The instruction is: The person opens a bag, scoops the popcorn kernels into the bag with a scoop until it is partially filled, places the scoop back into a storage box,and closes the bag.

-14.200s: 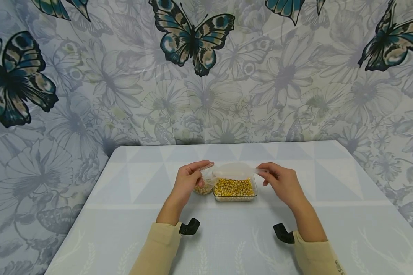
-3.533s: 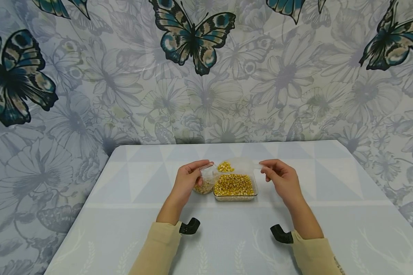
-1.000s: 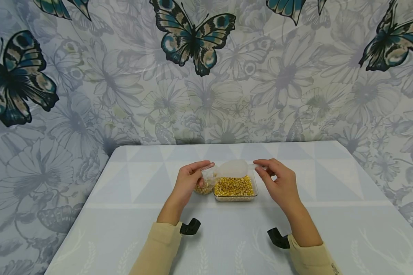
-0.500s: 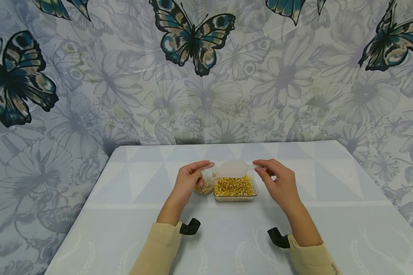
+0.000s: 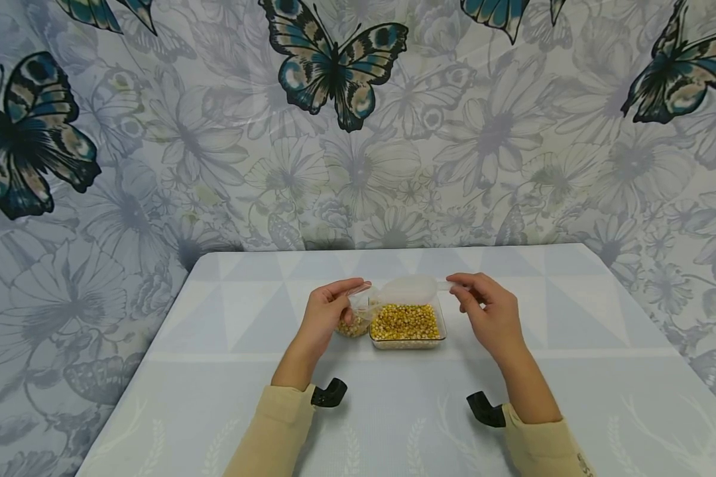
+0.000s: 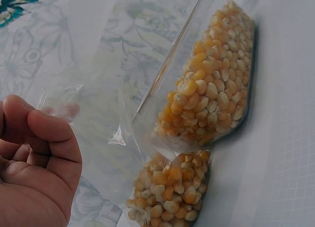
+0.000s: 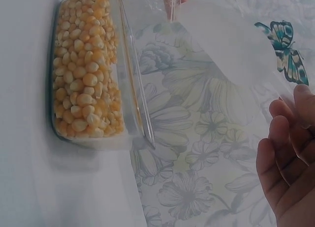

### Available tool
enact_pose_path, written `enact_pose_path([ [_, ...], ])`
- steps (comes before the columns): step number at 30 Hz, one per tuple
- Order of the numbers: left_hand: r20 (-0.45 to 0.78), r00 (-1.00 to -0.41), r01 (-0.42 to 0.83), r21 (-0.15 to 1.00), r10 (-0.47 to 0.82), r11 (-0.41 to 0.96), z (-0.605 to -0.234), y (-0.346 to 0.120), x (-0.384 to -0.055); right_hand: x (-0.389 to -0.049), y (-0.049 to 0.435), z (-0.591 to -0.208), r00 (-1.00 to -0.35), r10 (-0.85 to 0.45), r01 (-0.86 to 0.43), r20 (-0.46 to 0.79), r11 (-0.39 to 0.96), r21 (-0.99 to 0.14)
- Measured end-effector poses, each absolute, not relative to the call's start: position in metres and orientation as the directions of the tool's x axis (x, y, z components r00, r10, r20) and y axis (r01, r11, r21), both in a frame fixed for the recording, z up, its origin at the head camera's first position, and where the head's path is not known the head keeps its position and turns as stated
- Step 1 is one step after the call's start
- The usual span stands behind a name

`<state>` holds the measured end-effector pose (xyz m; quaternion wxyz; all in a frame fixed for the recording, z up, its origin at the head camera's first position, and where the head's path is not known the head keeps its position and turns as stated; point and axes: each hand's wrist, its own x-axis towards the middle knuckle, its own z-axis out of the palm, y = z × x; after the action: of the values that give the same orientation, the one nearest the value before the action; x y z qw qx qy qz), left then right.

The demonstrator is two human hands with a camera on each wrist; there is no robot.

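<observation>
My left hand (image 5: pixel 322 317) pinches the rim of a clear plastic bag (image 5: pixel 362 301) and holds its mouth up. Dried corn kernels (image 6: pixel 170 192) fill the bag's bottom, which rests on the table. Between thumb and fingers of my right hand (image 5: pixel 488 315) is the thin handle of a translucent white scoop (image 5: pixel 410 290). The scoop is tipped on its side just right of the bag's mouth, above the far edge of a glass container (image 5: pixel 408 344). More yellow kernels (image 5: pixel 404 322) fill much of that container, close beside the bag.
The white and pale grey patterned table (image 5: pixel 412 411) extends on all sides of the container. Behind its far edge hangs a floral cloth (image 5: pixel 364 179) with butterflies. Black wrist mounts (image 5: pixel 330 393) show at both sleeves.
Kernels lay in the level scoop 3.5 seconds ago; it is tipped now and none show in it. During the last half second, my right hand and scoop have shifted slightly right. The left hand stays put.
</observation>
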<state>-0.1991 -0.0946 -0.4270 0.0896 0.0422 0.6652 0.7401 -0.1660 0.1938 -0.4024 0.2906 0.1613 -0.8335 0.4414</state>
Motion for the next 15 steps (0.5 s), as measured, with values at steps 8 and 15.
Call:
enact_pose_path([
  [8,-0.069,-0.982,-0.087,0.992,0.174,-0.096,-0.426,-0.094,-0.199,-0.166,0.197,-0.400,-0.777,0.028,-0.512,0.629,0.554,-0.656],
  [15,-0.080,-0.983,-0.097,0.991,0.168,-0.093,-0.427,-0.094,-0.200,-0.169,0.206,-0.405,-0.794,0.027,-0.484,0.607,0.576,-0.659],
])
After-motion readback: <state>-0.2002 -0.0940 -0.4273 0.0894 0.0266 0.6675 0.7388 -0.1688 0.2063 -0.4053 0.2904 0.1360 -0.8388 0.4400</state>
